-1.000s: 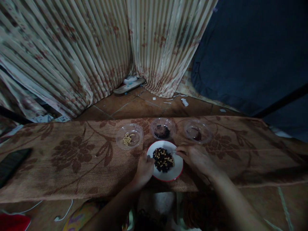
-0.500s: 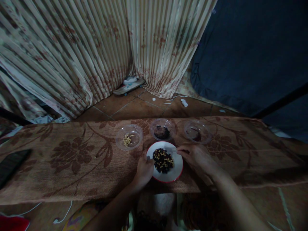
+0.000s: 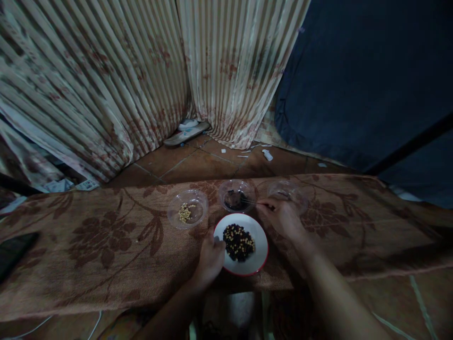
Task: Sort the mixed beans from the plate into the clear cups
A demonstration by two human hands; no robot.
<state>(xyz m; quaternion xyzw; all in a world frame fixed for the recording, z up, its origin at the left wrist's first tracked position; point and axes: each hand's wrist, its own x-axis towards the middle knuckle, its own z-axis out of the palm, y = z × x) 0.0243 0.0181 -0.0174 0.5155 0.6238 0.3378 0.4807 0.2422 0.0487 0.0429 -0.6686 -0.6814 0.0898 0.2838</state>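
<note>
My left hand (image 3: 211,257) is closed on the left rim of a white bowl (image 3: 261,248) with a red edge. A mix of black and pale yellow beans (image 3: 239,242) lies inside it. Between the fingers of my right hand (image 3: 281,216) are thin metal tweezers (image 3: 249,201). Their tips reach into the middle clear plastic bowl (image 3: 252,188), at the small dark pieces (image 3: 233,199) there; whether they grip one is too small to tell. A left clear bowl (image 3: 202,208) holds pale yellow beans (image 3: 185,213). My right hand partly covers a third clear bowl (image 3: 288,189).
A brown flower-patterned cloth (image 3: 106,264) covers the table. A dark flat device (image 3: 16,252) lies at its left end. Beyond the table are a skateboard (image 3: 186,134), white scraps (image 3: 267,155) on the tiled floor, striped curtains (image 3: 219,61) and a dark blue cloth (image 3: 368,85).
My right hand has moved the tweezers from over the white bowl forward to the middle clear bowl. My left hand still holds the white bowl's rim. The view has shifted slightly.
</note>
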